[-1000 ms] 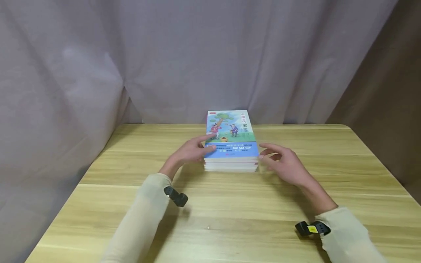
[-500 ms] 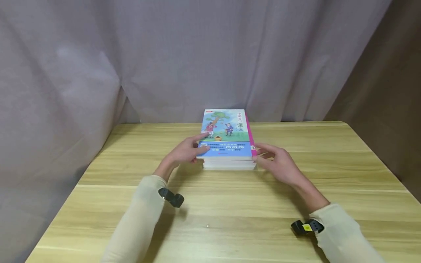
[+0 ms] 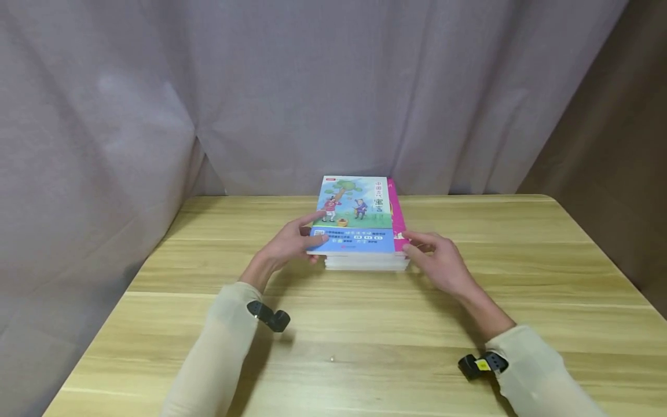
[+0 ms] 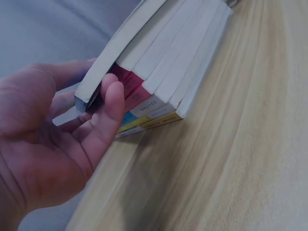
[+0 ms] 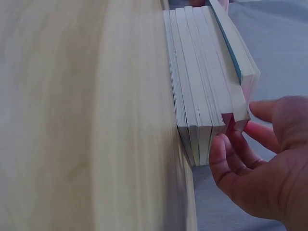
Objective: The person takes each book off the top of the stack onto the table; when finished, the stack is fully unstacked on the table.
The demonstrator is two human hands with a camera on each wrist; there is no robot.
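Note:
A picture-covered book [image 3: 354, 208] lies on top of a stack of books [image 3: 367, 263], shifted left so that its left side overhangs. My left hand [image 3: 288, 243] grips that overhang, thumb on the cover and fingers below, as the left wrist view shows under the top book [image 4: 115, 48]. A pink-covered book [image 3: 398, 217] shows along the right side, directly beneath it. My right hand [image 3: 442, 262] holds the right near corner of the pink book; in the right wrist view its thumb is at the upper edge, with bent fingers [image 5: 236, 159] against the spines.
The stack stands near the far edge of a wooden table [image 3: 333, 324], in front of a grey curtain [image 3: 312, 98]. Dark camera bands [image 3: 268, 315] sit on both wrists. A tiny pale speck [image 3: 332, 359] lies on the tabletop.
The top book has slid left with my left hand, uncovering the pink cover below it. My right hand has come in from beside the stack to its right edge.

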